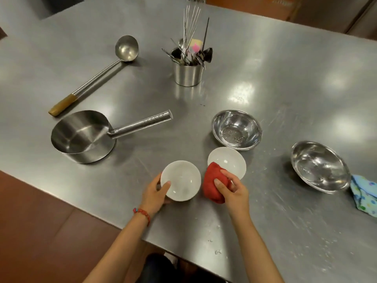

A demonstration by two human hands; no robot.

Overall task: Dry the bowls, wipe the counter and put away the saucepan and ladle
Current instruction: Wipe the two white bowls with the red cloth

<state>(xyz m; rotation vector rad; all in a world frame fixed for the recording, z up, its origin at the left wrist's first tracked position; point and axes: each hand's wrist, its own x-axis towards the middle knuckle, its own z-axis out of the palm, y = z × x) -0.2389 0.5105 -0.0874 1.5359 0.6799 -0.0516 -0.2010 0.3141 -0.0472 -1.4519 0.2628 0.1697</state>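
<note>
Nearest: left hand [154,193] cupping a white bowl [181,183] at its near-left rim, thumb hooked over the edge, fingers [165,185] curled underneath. Just beside it, right hand [234,190] bunched around a red cloth [212,180], fingers pinching the wad tight. Likely risk: a wet bowl slipping from a one-handed grip near the tabletop [265,231] edge once the cloth presses in. Droplets on the steel nearby, so sliding seems possible too. Just behind the cloth, partly hidden by it, a second white bowl [228,160], close to the right fingers. Farther back, two steel bowls [236,129] [320,169], the nearer one showing water inside. To the left, well apart from both hands, the saucepan [81,137]; beyond it, the ladle [126,49]. Farthest, a utensil holder [188,74].
</note>
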